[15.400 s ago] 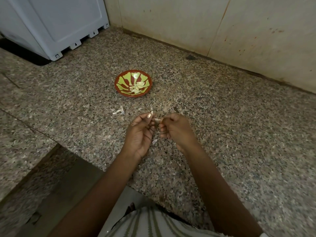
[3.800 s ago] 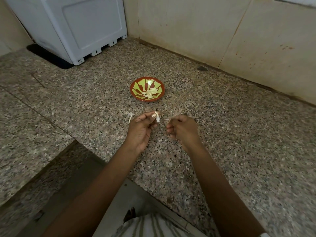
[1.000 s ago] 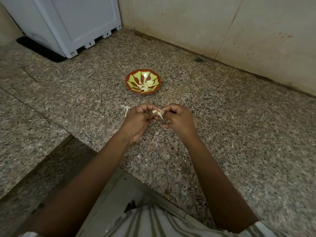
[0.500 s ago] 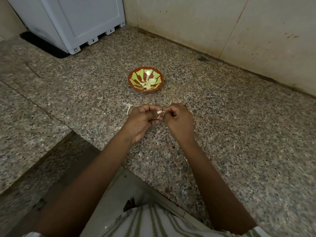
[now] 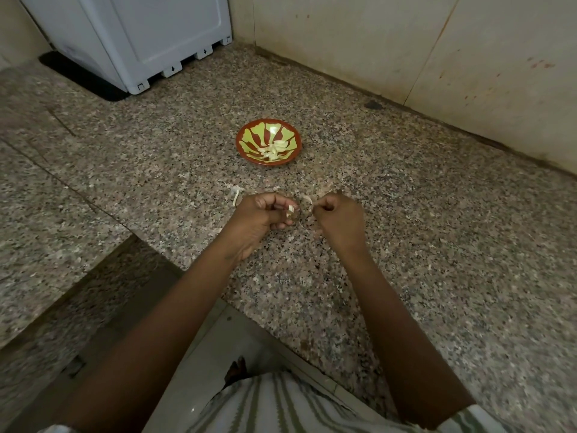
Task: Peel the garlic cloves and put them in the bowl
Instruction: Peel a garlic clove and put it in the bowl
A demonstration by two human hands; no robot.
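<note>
A red bowl [image 5: 246,151] with green leaf pattern sits on the granite counter and holds several peeled garlic cloves [image 5: 274,150]. Nearer to me, my left hand [image 5: 260,218] pinches a small pale garlic clove [image 5: 290,209] between thumb and fingertips. My right hand [image 5: 338,221] is curled a short way to the right of it, and a thin strip of garlic skin [image 5: 309,200] hangs from its fingertips. A small gap separates the two hands.
Loose garlic skins [image 5: 236,196] lie on the granite counter [image 5: 437,245] just left of my left hand. A white appliance [image 5: 150,35] stands at the back left. A tiled wall [image 5: 406,51] runs along the back. The counter's front edge is near my body.
My hands were touching at the clove half a second ago. They have since pulled apart, the right one drawing a strip of skin away to the right.
</note>
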